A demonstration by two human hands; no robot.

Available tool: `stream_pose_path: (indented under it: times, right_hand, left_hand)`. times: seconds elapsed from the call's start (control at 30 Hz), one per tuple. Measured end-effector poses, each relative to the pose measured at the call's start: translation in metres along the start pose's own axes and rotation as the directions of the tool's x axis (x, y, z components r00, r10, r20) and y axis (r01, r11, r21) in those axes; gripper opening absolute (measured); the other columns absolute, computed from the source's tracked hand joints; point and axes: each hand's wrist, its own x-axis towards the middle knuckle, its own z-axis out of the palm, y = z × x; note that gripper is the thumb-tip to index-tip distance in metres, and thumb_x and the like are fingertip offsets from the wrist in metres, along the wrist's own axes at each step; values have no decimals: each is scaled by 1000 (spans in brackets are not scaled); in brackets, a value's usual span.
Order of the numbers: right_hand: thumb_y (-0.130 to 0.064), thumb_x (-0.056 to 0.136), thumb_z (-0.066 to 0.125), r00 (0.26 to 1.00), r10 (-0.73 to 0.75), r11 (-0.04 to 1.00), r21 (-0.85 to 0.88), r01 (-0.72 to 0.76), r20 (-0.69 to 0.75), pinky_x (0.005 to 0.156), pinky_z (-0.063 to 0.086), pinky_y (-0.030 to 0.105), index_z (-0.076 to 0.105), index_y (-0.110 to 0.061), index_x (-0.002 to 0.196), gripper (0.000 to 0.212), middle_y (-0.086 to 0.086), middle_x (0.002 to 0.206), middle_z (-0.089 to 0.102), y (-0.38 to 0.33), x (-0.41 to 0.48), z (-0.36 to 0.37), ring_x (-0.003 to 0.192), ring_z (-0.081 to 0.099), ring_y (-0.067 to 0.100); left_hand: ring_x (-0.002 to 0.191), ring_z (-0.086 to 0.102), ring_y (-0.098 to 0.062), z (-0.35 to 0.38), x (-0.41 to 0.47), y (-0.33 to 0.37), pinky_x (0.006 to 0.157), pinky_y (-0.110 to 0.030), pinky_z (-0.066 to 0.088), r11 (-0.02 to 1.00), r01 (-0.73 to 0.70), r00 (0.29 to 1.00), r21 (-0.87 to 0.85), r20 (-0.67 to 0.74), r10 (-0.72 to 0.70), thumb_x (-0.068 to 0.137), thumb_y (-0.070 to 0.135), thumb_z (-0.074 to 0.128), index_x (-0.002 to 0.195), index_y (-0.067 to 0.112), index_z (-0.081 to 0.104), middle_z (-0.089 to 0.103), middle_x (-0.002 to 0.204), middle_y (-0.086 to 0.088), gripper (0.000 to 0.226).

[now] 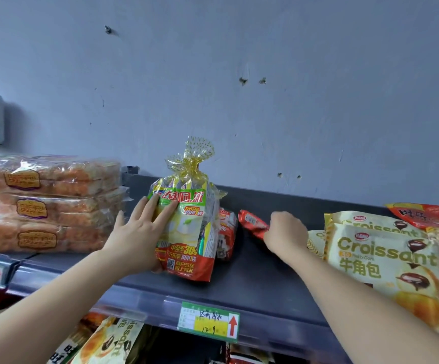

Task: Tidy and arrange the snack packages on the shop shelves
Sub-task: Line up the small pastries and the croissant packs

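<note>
A tall yellow-green snack bag tied with a gold ribbon stands upright on the dark top shelf. My left hand grips its left side, fingers spread over the front and thumb at its base. Behind it, partly hidden, leans a red and white pack. Just to the right, my right hand is closed on the end of a small red wrapped snack, held slightly above the shelf.
Three stacked clear packs of orange-brown cakes fill the shelf's left end. Croissant bags and red packets lie at the right. A green price tag hangs on the shelf's front rail. More bags sit below. The wall is close behind.
</note>
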Motion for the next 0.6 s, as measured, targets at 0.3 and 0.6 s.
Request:
stream_pose_path:
  times: [0.3, 0.6]
  right_hand:
    - [-15, 90, 58, 928, 97, 818, 560, 132, -360, 61, 36, 25, 54, -11, 82, 10, 3, 91, 61, -9, 9, -59, 80, 52, 17]
    - [-3, 80, 54, 478, -429, 794, -68, 604, -767, 52, 39, 25, 55, -2, 77, 3, 10, 84, 58, -26, -44, -89, 79, 46, 19]
  left_hand:
    - [141, -33, -21, -3, -12, 11, 114, -58, -13, 991, -29, 1000, -129, 9, 30, 35, 96, 49, 141, 28, -36, -35, 154, -5, 152]
    - [143, 22, -21, -21, -23, 24, 116, -48, 17, 823, -124, 944, -554, -322, -75, 75, 83, 30, 144, 28, 37, 26, 153, -1, 89]
